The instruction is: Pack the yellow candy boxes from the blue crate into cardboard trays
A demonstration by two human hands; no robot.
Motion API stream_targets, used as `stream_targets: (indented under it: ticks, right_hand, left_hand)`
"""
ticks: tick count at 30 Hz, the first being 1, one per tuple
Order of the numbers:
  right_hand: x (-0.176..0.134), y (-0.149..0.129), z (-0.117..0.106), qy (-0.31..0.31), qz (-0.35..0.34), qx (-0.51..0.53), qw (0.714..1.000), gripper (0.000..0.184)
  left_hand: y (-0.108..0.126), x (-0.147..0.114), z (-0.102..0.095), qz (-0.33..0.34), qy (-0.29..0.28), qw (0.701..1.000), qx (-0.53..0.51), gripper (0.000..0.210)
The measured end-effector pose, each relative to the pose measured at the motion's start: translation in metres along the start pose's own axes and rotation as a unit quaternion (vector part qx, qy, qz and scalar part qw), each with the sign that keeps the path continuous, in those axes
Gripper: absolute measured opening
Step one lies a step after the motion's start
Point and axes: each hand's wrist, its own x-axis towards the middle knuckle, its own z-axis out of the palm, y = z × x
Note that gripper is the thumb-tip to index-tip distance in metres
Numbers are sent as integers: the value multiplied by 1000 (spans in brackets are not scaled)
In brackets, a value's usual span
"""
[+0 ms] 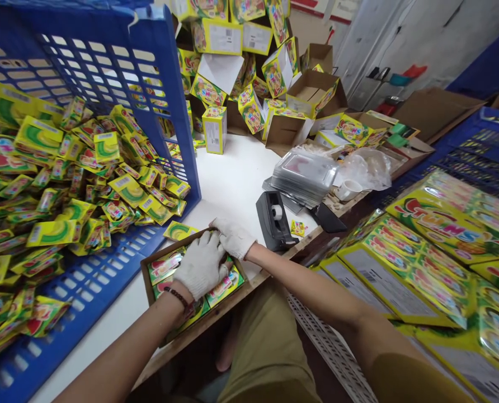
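Observation:
A shallow brown cardboard box (146,280) lies tilted to the view at the table's front edge, filled with small green and yellow candy packs (226,284). My left hand (201,263), in a white knit glove, lies across the packs inside it, fingers stretched towards the far right corner. My right hand (235,238), gloved too, is bent over that far corner and touches the left fingertips. Its fingers close on the box wall; what lies beneath them is hidden. Just behind the box is a loose yellow pack (180,230).
A blue crate (194,184) heaped with small packs (123,187) stands left. Right of my hands sits a black tape dispenser (274,221), near stacked clear plastic trays (302,173) and a white cup (348,190). Printed cartons (215,129) pile up behind; wrapped boxes (400,263) fill the right.

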Motion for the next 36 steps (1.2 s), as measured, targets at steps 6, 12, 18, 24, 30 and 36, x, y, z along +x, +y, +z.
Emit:
stream_targets:
  ticks: [6,12,18,24,30,36]
  right_hand:
    - [-10,-7,-8,40,-17,-66,997,32]
    - [-14,-32,-21,-27,-127,-300,945,23]
    - [-5,-60,-13,-139,-155,-443,872,21]
    - [-3,-75,2,-196,-149,-507,826,16]
    - [3,-83,5,-266,-125,-458,839,7]
    - [29,-90,-9,-266,-51,-348,898,19]
  left_hand:
    - [-9,-25,-3,-68,-20,997,-43,28]
    - [5,-36,-7,-114,-76,991,2,23]
    - [11,-33,3,-139,-54,987,-53,38]
    - [9,-41,7,-150,-76,984,-60,37]
    - [11,-43,7,-151,-71,984,-62,34]
    - [12,-45,4,-141,-63,987,-52,31]
